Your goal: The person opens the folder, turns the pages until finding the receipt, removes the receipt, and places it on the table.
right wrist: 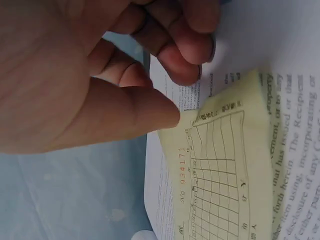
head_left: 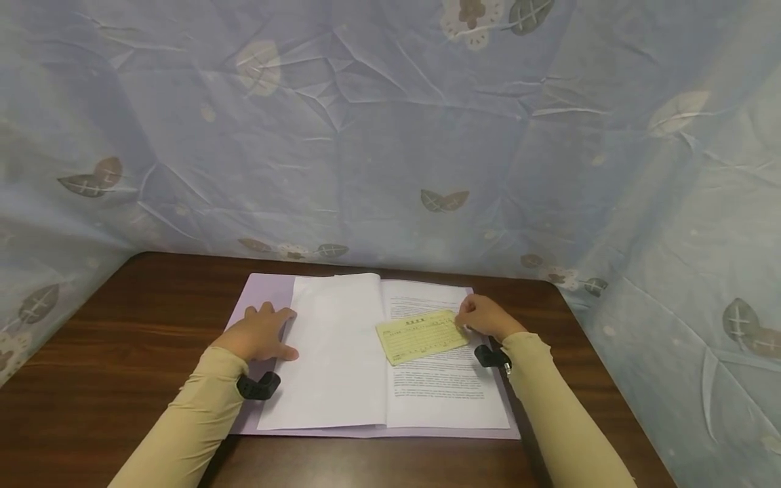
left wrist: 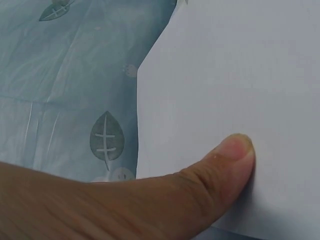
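Observation:
A lilac folder [head_left: 266, 290] lies opened flat on the table. On its left half is a blank white sheet [head_left: 335, 359], and a printed page [head_left: 436, 390] is on the right. My left hand [head_left: 259, 333] rests at the left edge of the blank sheet, fingers spread, its thumb [left wrist: 232, 155] lying on the paper. Across the upper part of the printed page is a yellow receipt slip [head_left: 421, 337] with a ruled grid and a red number. At its right end, my right hand [head_left: 486, 317] pinches the slip's edge; the slip bends up slightly near the thumb [right wrist: 150, 112].
The dark wooden table [head_left: 122, 359] extends on both sides of the folder. Pale blue patterned cloth [head_left: 378, 156] hangs behind it and along the sides. Each wrist carries a small black camera, such as the left wrist camera [head_left: 259, 386].

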Tool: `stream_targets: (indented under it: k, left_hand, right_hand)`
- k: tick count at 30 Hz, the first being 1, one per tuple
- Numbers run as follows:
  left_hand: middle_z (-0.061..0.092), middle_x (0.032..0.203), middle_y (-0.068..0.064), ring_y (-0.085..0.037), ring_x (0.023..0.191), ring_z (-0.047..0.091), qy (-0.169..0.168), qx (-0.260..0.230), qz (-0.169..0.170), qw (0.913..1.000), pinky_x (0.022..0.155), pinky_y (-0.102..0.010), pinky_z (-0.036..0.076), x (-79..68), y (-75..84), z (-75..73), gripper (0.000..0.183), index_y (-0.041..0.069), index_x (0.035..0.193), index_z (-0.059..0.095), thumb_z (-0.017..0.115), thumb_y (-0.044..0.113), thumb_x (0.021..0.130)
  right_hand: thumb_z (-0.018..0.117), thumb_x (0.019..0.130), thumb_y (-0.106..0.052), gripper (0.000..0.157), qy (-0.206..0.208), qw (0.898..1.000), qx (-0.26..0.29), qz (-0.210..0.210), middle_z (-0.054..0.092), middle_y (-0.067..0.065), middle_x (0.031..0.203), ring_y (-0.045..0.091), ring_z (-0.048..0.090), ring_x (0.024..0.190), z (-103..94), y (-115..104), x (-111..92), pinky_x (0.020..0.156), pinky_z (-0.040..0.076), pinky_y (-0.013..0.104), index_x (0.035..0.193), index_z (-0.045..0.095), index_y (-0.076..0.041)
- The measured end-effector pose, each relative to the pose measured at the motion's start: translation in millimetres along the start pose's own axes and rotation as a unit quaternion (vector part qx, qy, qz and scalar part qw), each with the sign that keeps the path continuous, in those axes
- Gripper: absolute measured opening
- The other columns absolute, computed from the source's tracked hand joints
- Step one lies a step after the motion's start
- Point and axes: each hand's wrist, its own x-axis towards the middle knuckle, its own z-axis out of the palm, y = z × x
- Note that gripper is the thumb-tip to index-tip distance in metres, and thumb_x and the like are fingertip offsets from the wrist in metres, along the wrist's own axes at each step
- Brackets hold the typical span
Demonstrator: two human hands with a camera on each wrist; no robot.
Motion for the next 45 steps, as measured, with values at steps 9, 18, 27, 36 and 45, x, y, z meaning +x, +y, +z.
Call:
stream_targets:
  k: [9,18,27,36,45]
  left_hand:
    - [0.052,0.125,-0.03,-0.045,0.109,0.048,0.004,-0.003,0.002,1.0,0.089,-0.064,0.05,-1.5,0.4,-0.9,0.087,0.002,0.147,0.051,0.087,0.043,0.08]
    - [0.052,0.124,-0.031,-0.048,0.111,0.049,0.004,0.007,0.006,1.0,0.091,-0.066,0.05,-2.2,2.2,-2.2,0.086,0.001,0.146,0.051,0.087,0.043,0.08]
    - [0.052,0.126,-0.031,-0.049,0.112,0.049,0.004,0.008,0.003,1.0,0.091,-0.066,0.05,-1.8,2.5,-2.2,0.086,0.001,0.146,0.051,0.088,0.043,0.08]
    - [0.051,0.126,-0.032,-0.05,0.112,0.049,0.005,-0.003,-0.001,1.0,0.09,-0.067,0.049,0.0,-0.7,-0.1,0.089,0.001,0.147,0.051,0.088,0.044,0.079]
    - [0.05,0.126,-0.033,-0.051,0.114,0.049,0.003,-0.008,0.0,1.0,0.091,-0.067,0.049,0.3,-2.1,0.0,0.087,-0.001,0.145,0.051,0.089,0.042,0.079]
  right_hand:
    - [0.077,0.091,-0.027,0.029,-0.01,0.999,-0.035,-0.007,0.064,0.009,0.104,0.024,0.056,0.093,8.9,-1.8,4.2,0.079,0.045,0.038,0.106,0.066,-0.005]
    - [0.068,0.096,-0.016,0.011,0.017,0.998,-0.028,-0.056,0.063,0.005,0.089,0.02,0.057,0.081,0.9,-1.6,-0.1,0.068,0.044,0.031,0.096,0.069,-0.006]
    - [0.066,0.097,-0.011,0.022,0.056,0.993,0.066,-0.082,0.067,0.012,0.099,0.023,0.063,0.086,-27.6,12.0,-8.1,0.074,0.055,0.033,0.115,0.066,0.003]
    - [0.061,0.102,-0.018,0.028,0.127,0.988,0.042,-0.077,0.071,0.017,0.105,0.021,0.062,0.083,-63.2,51.7,-11.2,0.071,0.053,0.035,0.118,0.07,0.004]
    - [0.059,0.103,-0.021,0.03,0.137,0.989,0.039,-0.045,0.067,0.015,0.101,0.019,0.056,0.082,-79.3,93.2,-18.5,0.071,0.048,0.034,0.116,0.066,0.006]
